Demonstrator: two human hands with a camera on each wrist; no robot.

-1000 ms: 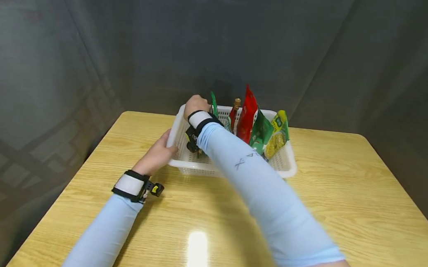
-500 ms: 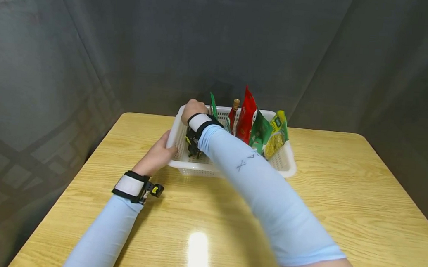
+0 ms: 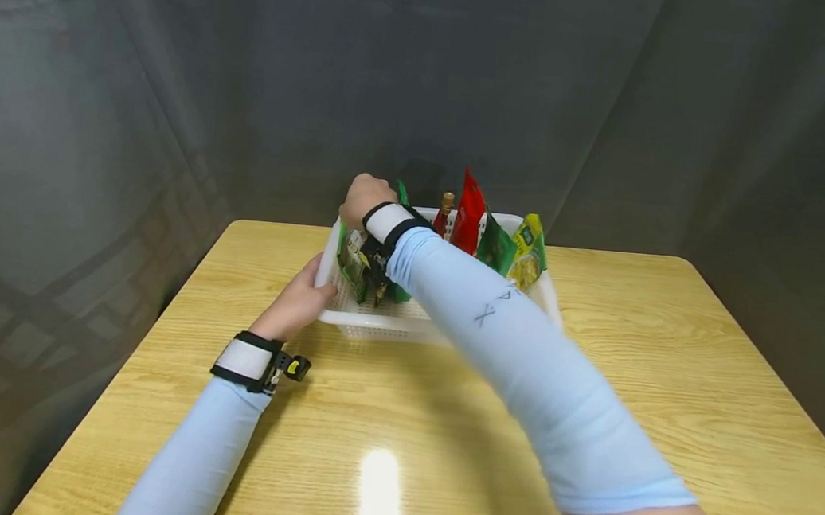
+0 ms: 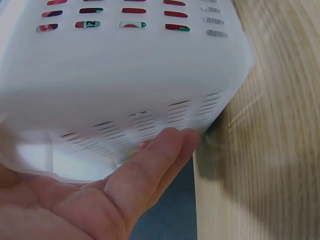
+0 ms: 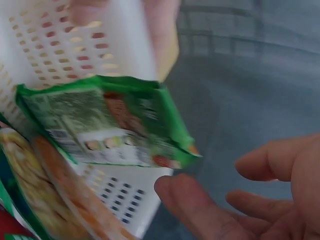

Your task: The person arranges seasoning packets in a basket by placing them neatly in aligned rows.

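While upright in basket (image 3: 332, 316), packet's (image 3: 351, 263) long axis vertical.

In the head view the right forearm hides the basket's (image 3: 333, 264) near rim from about 5 o'clock. The right hand's (image 3: 363, 197) fingers are out of sight behind its back. The green packet's (image 5: 107, 127) print is blurred. The left hand (image 4: 90, 200) is cut off at 7 o'clock.

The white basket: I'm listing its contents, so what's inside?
In the white basket: green packets, a red packet, a yellow-green packet and a bottle top. The right arm hides the middle.
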